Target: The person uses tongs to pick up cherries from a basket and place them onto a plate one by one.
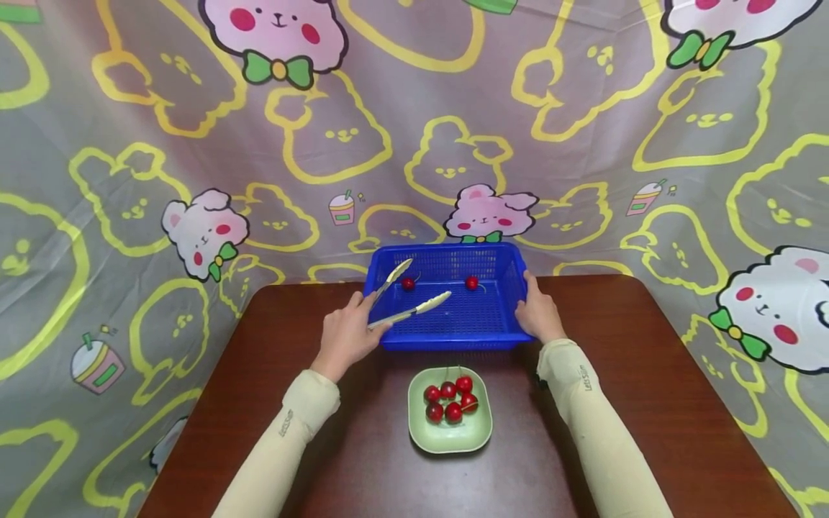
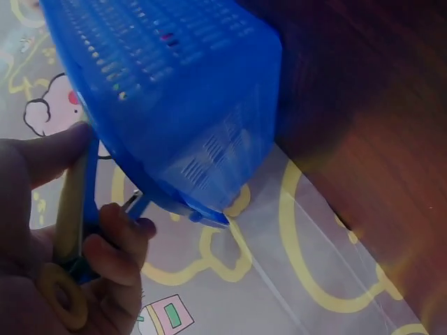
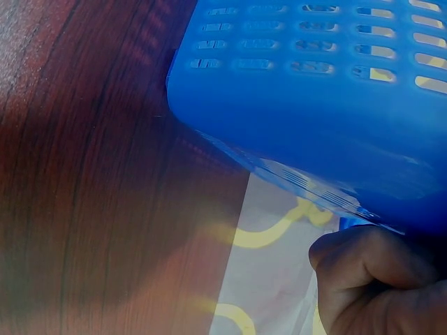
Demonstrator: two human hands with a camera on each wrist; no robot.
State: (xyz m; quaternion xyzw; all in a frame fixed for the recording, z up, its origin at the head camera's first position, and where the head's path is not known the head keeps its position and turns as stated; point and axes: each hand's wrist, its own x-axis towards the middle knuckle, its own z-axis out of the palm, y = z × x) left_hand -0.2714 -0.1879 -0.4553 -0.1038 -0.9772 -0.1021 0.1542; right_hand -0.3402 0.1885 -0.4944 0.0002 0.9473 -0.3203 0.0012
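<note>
My left hand holds a pair of tongs with pale tips, spread apart over the left part of a blue plastic basket. In the left wrist view, the fingers curl round the pale tongs handle right at the basket's rim. My right hand grips the basket's right rim, its fingers partly hidden. Inside the basket lie two red cherries, one cherry on the left and another cherry towards the right, both near the back.
In front of the basket, a light green square bowl with several red cherries stands on the brown wooden table. A patterned cloth hangs behind the table and along its sides.
</note>
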